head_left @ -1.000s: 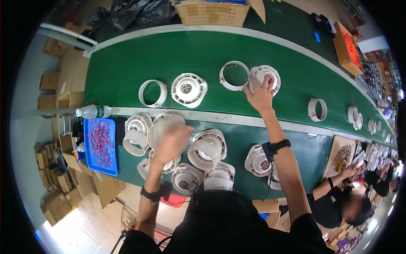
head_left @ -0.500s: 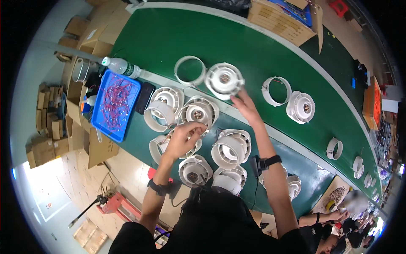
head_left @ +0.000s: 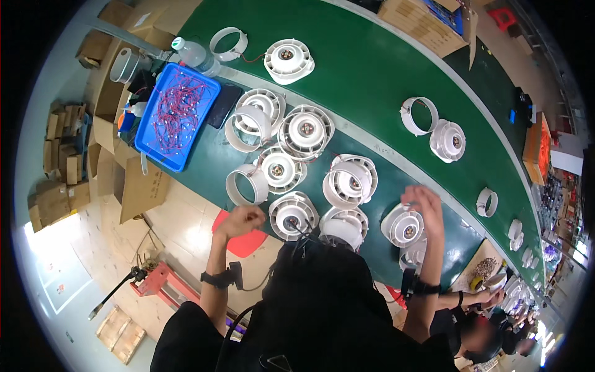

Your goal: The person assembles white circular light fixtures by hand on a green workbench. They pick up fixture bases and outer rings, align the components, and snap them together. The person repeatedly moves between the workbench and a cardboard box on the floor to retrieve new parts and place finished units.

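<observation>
My left hand (head_left: 240, 222) hovers by the bench's near edge with its fingers loosely bent and nothing visible in them. My right hand (head_left: 424, 206) is raised at the right, fingers apart and half curled, over the rim of a round white fan housing (head_left: 403, 228). No held object shows there. Between my hands stand more white fan housings, one (head_left: 293, 216) at the near edge and another (head_left: 305, 129) farther back. White plastic rings (head_left: 246, 186) lie among them, some leaning on housings. On the far green surface, a white housing (head_left: 288, 61) sits beside a white ring (head_left: 228, 44), a red wire between them.
A blue tray (head_left: 147, 153) of red wires stands at the left, near a dark phone-like slab (head_left: 225, 105) and a clear bottle (head_left: 197, 57). Another ring (head_left: 419, 116) and housing (head_left: 447, 141) sit at the far right. A co-worker's hand (head_left: 493, 299) shows lower right.
My right hand has let go of the far housing and come back toward the near right. That housing and its ring are farther left. My left hand has left the housings for the near edge.
</observation>
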`<state>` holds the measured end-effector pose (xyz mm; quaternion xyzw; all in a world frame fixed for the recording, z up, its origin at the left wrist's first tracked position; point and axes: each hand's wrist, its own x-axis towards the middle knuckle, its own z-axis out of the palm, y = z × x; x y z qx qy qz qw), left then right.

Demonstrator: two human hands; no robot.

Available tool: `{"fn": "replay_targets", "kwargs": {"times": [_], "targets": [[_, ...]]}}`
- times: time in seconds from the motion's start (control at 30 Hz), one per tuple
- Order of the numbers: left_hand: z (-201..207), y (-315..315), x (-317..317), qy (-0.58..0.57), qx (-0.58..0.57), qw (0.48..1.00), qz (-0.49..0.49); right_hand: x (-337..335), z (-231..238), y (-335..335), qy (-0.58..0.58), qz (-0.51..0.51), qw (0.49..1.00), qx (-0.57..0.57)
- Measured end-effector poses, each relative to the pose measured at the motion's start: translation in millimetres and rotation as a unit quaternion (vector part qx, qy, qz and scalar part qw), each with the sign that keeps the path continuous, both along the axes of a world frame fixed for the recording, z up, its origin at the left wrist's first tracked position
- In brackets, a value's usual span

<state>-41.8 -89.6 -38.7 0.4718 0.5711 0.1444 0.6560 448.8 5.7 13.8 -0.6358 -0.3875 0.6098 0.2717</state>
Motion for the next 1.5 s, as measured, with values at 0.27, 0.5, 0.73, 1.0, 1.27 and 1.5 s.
{"fn": "replay_targets", "kwargs": {"times": [0.27,0.5,0.73,1.0,1.27,1.5], "targets": [[-13.7,-12.6,37.5,0.204,-0.065,0.957,-0.196,-20.5,-39.1,-164.5,0.021,0.102,0.976,-0.192],[-56.3,-14.0,47.3,0.145,-0.010,0.973,-0.179,-88.9,-60.2,-172.5,-0.086,0.052,0.989,-0.110],[-80.8,-5.6,55.3,0.133,0.046,0.957,-0.252,-73.5,-64.1,-176.7,-0.041,-0.054,0.993,-0.094],[-88.1,4.1,90.5,0.036,0.032,0.982,-0.185,-46.5,-118.8,-186.6,0.023,-0.284,0.957,-0.059],[-96.7,0.8,108.5,-0.127,-0.018,0.991,-0.045,-36.4,-105.1,-164.1,0.161,-0.295,0.938,-0.088],[-91.5,-14.3,72.5,-0.089,-0.107,0.986,-0.095,-39.4,-57.2,-214.9,-0.019,-0.266,0.959,-0.099]]}}
